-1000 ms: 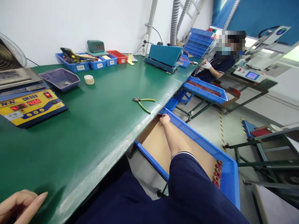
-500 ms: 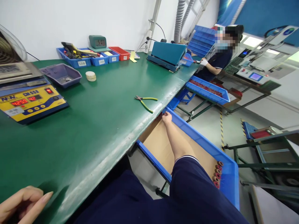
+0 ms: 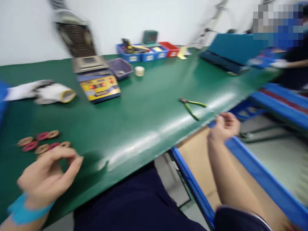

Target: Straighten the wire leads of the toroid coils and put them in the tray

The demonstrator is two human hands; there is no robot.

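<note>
My left hand (image 3: 51, 171), with a light blue band at the wrist, is over the green table (image 3: 134, 118) at lower left. Its thumb and forefinger come together in a ring; whether something small is between them is too blurred to tell. Right behind it lie several red and tan ring-shaped parts (image 3: 42, 148). My right hand (image 3: 225, 125) is above the corner of a blue crate (image 3: 257, 166) by the table edge, its fingers curled and smeared by motion. Green-handled cutters (image 3: 192, 107) lie on the table to its left, untouched.
A yellow-fronted device (image 3: 99, 89), white gloves (image 3: 51, 92), a purple tray (image 3: 120, 68), a round white item (image 3: 139, 71) and small blue and red bins (image 3: 168, 49) stand along the back. A teal box (image 3: 235, 48) is at the right, near another person's arm (image 3: 298, 64).
The view has swung left, bringing the ring-shaped parts and gloves into sight. My right hand has lifted from inside the crate. The left hand shows more fully, its fingertips closed together.
</note>
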